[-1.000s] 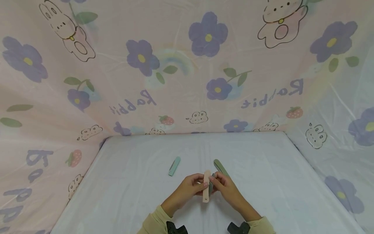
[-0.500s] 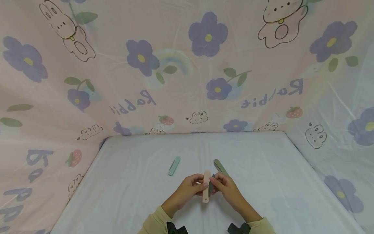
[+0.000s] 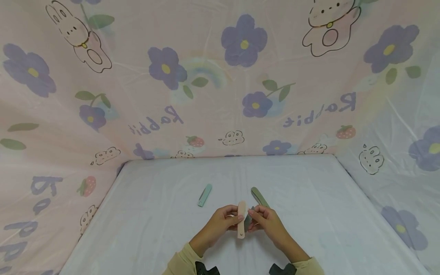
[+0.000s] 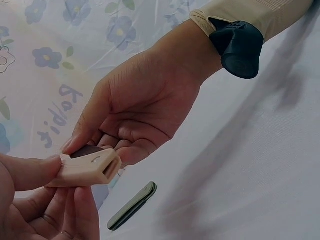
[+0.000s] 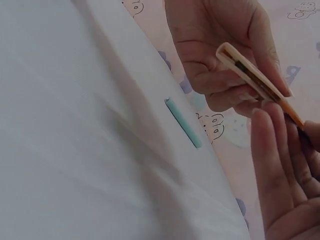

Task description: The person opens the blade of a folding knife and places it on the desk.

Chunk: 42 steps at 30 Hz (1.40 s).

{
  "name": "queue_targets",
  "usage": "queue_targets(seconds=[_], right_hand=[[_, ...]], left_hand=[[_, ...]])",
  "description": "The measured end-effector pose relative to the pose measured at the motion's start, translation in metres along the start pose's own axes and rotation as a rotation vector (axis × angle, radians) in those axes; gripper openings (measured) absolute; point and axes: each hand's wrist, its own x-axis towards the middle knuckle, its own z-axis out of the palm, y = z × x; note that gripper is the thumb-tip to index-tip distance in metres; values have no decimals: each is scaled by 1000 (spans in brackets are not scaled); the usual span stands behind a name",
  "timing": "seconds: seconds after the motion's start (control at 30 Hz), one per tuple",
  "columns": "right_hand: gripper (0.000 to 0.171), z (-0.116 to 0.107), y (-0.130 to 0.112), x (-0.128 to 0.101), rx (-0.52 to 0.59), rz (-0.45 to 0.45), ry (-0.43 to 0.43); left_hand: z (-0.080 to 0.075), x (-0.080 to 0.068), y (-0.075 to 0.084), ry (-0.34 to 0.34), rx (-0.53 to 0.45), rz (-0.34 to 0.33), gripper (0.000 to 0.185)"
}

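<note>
A folding knife with a pale peach handle (image 3: 241, 230) is held upright between my two hands, over the white table. The left hand (image 3: 220, 223) grips this handle, its thumb lying across the near face. With thumb and fingers the right hand (image 3: 268, 219) pinches the dark grey blade (image 3: 248, 220), which stands out at a narrow angle from the handle. In the left wrist view only a dark strip of blade (image 4: 86, 151) shows beside the handle. The right wrist view looks into the long slot of the handle (image 5: 250, 75); fingers hide part of the blade.
An olive-green folded knife (image 3: 260, 196) lies just beyond the right hand. A mint-green folded one (image 3: 204, 195) lies farther left. White cloth covers the table (image 3: 154, 214), and a printed curtain (image 3: 213, 114) hangs around its back and sides.
The right hand has shifted slightly right with the blade, so the gap between blade and handle is wider. The handle has moved a touch left.
</note>
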Motion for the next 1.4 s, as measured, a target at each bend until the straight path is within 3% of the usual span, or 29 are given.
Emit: queue_targets(seconds=[0.6,1.1,1.4], right_hand=[[34,-5,5,-3,41,56,35],[35,-9,9,-3,83,104,114],[27,-9,7,-5,180,99,163]], left_hand=[[-7,1,-8,68,-58,26,32],[-12,1,-9,123,-180,29,35],[-16,1,-11,140,-302,42,38]])
